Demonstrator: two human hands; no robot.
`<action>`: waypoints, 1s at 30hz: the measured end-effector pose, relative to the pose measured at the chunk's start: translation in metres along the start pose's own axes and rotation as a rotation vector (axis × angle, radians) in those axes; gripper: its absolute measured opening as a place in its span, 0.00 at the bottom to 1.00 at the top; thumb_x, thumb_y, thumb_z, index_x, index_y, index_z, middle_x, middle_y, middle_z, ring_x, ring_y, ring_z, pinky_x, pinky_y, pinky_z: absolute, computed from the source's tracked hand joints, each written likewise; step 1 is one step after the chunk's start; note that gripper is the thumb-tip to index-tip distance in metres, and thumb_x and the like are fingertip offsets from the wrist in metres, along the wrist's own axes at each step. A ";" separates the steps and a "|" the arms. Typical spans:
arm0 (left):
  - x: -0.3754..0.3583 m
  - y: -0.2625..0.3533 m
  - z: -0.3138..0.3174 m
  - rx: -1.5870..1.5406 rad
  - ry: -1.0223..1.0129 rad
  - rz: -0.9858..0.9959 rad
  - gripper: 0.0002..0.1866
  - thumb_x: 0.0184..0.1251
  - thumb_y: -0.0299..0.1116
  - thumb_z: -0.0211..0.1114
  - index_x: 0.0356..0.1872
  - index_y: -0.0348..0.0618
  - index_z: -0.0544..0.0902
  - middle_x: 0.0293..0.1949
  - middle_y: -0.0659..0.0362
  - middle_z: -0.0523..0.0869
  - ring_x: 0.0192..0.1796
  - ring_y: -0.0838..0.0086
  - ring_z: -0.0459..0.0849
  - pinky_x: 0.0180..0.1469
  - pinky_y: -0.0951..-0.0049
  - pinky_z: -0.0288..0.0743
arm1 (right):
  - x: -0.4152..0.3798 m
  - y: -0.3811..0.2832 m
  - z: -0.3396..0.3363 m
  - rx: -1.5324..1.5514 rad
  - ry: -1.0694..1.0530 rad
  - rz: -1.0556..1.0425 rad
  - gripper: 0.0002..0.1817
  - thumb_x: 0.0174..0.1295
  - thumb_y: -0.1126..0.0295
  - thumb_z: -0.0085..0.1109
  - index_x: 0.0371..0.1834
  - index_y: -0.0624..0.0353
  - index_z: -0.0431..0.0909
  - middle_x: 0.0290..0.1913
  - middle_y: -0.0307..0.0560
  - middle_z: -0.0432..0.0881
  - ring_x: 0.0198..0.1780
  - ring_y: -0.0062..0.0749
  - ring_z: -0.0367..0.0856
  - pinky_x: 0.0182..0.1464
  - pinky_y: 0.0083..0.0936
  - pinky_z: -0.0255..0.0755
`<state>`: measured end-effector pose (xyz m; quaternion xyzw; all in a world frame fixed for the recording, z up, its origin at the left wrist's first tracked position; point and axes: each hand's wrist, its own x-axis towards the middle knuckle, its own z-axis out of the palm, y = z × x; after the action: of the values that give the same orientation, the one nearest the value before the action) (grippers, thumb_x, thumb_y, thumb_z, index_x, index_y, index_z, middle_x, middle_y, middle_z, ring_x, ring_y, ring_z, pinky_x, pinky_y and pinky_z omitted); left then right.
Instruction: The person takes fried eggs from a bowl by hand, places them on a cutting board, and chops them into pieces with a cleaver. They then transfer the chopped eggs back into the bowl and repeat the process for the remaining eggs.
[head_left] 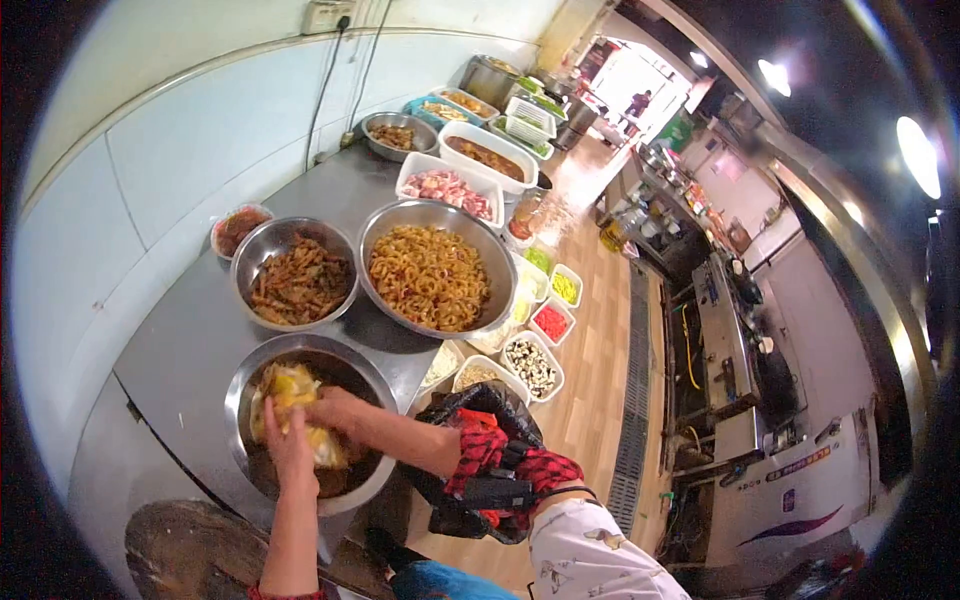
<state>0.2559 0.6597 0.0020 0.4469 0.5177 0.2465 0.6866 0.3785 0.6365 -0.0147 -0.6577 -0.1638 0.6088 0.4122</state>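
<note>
A wide steel bowl [379,375] stands at the near end of the grey counter, with dark liquid low inside it. Over this bowl, both hands are on a yellow and whitish, wet-looking lump of food [292,388]; its exact kind I cannot tell. My left hand [290,447] comes up from below, fingers pressed along the lump's near side. From the right, my right hand [343,412] reaches across the bowl with its fingers closed on the lump, partly hidden by it. A red-and-black checked sleeve [483,450] is pushed up on the right forearm.
Behind the bowl sit a steel basin of brown ring-shaped food [430,275] and a bowl of brown chicken feet [300,280]. A white tub of raw meat [445,187] is farther back. Below the counter's right edge are a black-lined bin [520,420] and small tubs of chopped ingredients [532,366].
</note>
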 end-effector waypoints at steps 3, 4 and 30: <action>0.012 -0.011 -0.008 -0.159 0.022 0.045 0.35 0.68 0.45 0.59 0.72 0.48 0.57 0.69 0.50 0.62 0.68 0.60 0.66 0.66 0.61 0.63 | -0.023 -0.015 0.011 0.126 -0.021 -0.068 0.27 0.53 0.60 0.67 0.53 0.64 0.75 0.44 0.53 0.81 0.41 0.37 0.80 0.43 0.39 0.74; 0.014 -0.015 -0.011 -0.155 0.016 0.047 0.35 0.68 0.45 0.59 0.72 0.48 0.57 0.69 0.50 0.62 0.68 0.60 0.66 0.66 0.61 0.63 | -0.017 -0.012 0.013 -0.101 0.029 -0.148 0.27 0.53 0.59 0.67 0.53 0.64 0.75 0.43 0.52 0.82 0.42 0.35 0.80 0.43 0.37 0.74; -0.186 0.057 -0.148 -0.026 0.191 0.573 0.28 0.70 0.41 0.52 0.67 0.38 0.64 0.64 0.47 0.68 0.64 0.58 0.70 0.64 0.62 0.65 | -0.177 0.017 0.198 0.116 -0.088 -0.775 0.28 0.63 0.67 0.61 0.64 0.62 0.63 0.55 0.42 0.76 0.55 0.23 0.72 0.57 0.24 0.68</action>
<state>0.0619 0.5909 0.1326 0.5405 0.4297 0.4779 0.5430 0.1518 0.5673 0.1067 -0.4961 -0.3828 0.4440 0.6404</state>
